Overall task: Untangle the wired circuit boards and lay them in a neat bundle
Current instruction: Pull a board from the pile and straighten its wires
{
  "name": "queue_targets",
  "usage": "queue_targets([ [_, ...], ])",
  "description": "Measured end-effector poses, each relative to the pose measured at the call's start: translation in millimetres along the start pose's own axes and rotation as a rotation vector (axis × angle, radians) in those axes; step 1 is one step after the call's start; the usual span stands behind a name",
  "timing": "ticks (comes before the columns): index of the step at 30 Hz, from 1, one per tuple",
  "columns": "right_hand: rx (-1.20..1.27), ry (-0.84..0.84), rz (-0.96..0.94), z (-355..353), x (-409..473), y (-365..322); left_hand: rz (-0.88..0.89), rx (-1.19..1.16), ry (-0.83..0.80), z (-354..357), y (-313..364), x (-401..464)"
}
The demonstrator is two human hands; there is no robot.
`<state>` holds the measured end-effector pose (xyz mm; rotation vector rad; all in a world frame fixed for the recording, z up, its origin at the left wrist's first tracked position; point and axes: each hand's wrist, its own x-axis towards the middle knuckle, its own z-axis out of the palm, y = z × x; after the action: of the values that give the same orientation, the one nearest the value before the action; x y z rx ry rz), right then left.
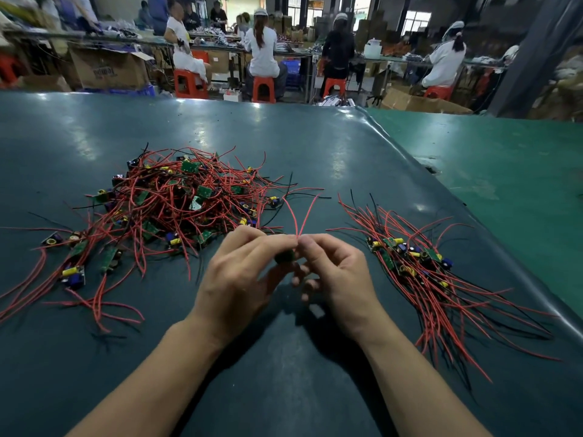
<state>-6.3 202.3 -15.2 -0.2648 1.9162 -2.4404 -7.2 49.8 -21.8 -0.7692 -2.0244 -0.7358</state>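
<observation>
While both hands meet at frame centre, left hand curls round a small green circuit board and right hand pinches its two red wires at the base, likely to straighten them so the board lies flat with the rest. Tangled pile sits at 10 o'clock; the sorted bundle, leads roughly parallel, at 3 o'clock on the dark green mat. Board mostly hidden by fingers and blurred; can't tell its components or any black lead.
</observation>
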Motion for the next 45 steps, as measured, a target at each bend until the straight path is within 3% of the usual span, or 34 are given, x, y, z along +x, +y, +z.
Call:
queue_targets([
  [7, 0.135, 0.074, 0.034, -2, 4, 0, 0.002, -0.002, 0.025, 0, -2, 0],
  [10, 0.200, 0.082, -0.010, -4, 5, 0, -0.239, -0.070, 0.077, -2, 0, -3],
  [14, 0.161, 0.101, -0.076, -5, 4, -2, -0.614, -0.356, -0.009, 0, 3, -4],
  [26, -0.088, 0.146, -0.195, -1, 2, -1, -0.788, -0.855, 0.012, 2, 6, 3],
  [32, -0.379, 0.015, -0.378, 0, 0, 9, -1.178, -1.212, 0.076, 0, 1, 10],
  [35, -0.514, -0.011, -0.442, 1, -1, 12, -1.293, -1.370, 0.087, -2, 0, 11],
  [40, -0.148, 0.085, -0.186, 3, 1, 6, -1.319, -1.331, -0.120, -5, 0, 10],
  [45, -0.413, 0.100, -0.284, -3, 3, 8, -1.288, -1.210, -0.240, -1, 2, 10],
])
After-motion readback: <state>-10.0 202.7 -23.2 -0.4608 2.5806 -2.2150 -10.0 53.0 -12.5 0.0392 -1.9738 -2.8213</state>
